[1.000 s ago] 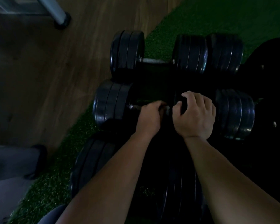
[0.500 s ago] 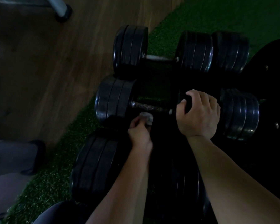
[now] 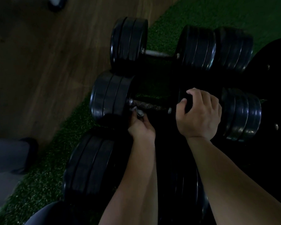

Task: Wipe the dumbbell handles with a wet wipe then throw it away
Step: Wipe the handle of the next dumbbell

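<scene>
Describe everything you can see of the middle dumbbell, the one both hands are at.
The middle dumbbell lies on its side on green turf. Its knurled metal handle is bare, with stacked black plates at each end, glossy at the rims. The right hand curls over the inner plates of the right end. The left hand pinches a wet wipe just below the handle's left end; whether they touch is unclear.

A crumpled pale wet wipe (image 3: 137, 112) sits just under the knurled handle (image 3: 147, 105) of the middle dumbbell (image 3: 111, 96).
</scene>
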A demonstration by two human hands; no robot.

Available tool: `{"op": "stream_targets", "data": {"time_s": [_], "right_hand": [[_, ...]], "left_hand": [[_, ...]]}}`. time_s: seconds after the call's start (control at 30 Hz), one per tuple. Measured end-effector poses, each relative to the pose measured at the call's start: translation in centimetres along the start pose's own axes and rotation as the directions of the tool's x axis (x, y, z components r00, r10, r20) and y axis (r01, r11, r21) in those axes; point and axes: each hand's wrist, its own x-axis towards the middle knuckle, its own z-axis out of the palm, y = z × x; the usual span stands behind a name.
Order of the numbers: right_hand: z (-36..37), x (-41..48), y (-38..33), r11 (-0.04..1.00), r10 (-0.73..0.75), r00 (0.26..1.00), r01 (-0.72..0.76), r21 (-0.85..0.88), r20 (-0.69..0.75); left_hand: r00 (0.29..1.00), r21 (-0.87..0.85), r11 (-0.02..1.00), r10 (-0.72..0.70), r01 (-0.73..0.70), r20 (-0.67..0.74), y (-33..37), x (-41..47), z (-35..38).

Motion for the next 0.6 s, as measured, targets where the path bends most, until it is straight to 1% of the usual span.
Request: {"op": "stream_targets", "data": {"time_s": [0.07, 0.13, 0.2, 0.27, 0.33, 0.4, 0.43, 0.47, 0.5, 0.57, 0.6], "right_hand": [[0.0, 0.0, 0.0, 1.000, -0.003, 1.000, 0.003, -0.002, 0.006], [0.0, 0.1, 0.0, 1.000, 0.002, 1.000, -0.002, -0.002, 0.012], [0.0, 0.1, 0.0, 1.000, 0.004, 1.000, -0.004, -0.004, 0.007], [-0.1, 0.0, -0.1, 1.000, 0.002, 1.000, -0.002, -0.006, 0.003], [-0.1, 0.0, -0.1, 1.000, 0.001, 1.000, -0.001, -0.001, 0.010], [-0.1, 0.0, -0.1, 1.000, 0.006, 1.000, -0.006, 0.002, 0.021], [-0.1, 0.0, -0.1, 1.000, 0.010, 1.000, -0.010, 0.001, 0.025], [-0.2, 0.1, -0.2, 1.000, 0.012, 0.999, -0.012, 0.002, 0.029], [-0.2, 0.1, -0.2, 1.000, 0.014, 0.999, -0.014, 0.005, 0.034], [-0.3, 0.1, -0.1, 1.000, 0.015, 0.999, -0.015, 0.009, 0.039], [-0.3, 0.1, -0.1, 1.000, 0.013, 0.999, -0.013, 0.013, 0.041]], "left_hand": [[0.998, 0.084, 0.996, 0.026, -0.031, 0.062, -0.2, 0.5, -0.5], [0.993, 0.235, 0.971, 0.012, -0.039, 0.116, -0.5, 0.7, -1.2], [0.985, 0.401, 0.914, -0.014, -0.057, 0.172, -1.3, 0.4, -2.4], [0.972, 0.522, 0.845, -0.007, -0.120, 0.235, -1.7, -0.2, -3.3], [0.972, 0.529, 0.833, 0.042, -0.162, 0.231, -1.2, -0.1, -3.4], [0.975, 0.482, 0.854, 0.118, -0.197, 0.190, -0.2, 0.2, -2.7], [0.974, 0.495, 0.842, 0.151, -0.215, 0.167, 0.2, 0.2, -2.3], [0.972, 0.553, 0.799, 0.176, -0.234, 0.157, 0.3, 0.1, -2.0], [0.967, 0.643, 0.722, 0.188, -0.254, 0.171, 0.2, -0.6, -1.7], [0.948, 0.773, 0.548, 0.161, -0.319, 0.276, -0.4, -1.9, -1.5], [0.929, 0.805, 0.467, 0.139, -0.367, 0.343, -0.7, -2.4, -1.5]]}}
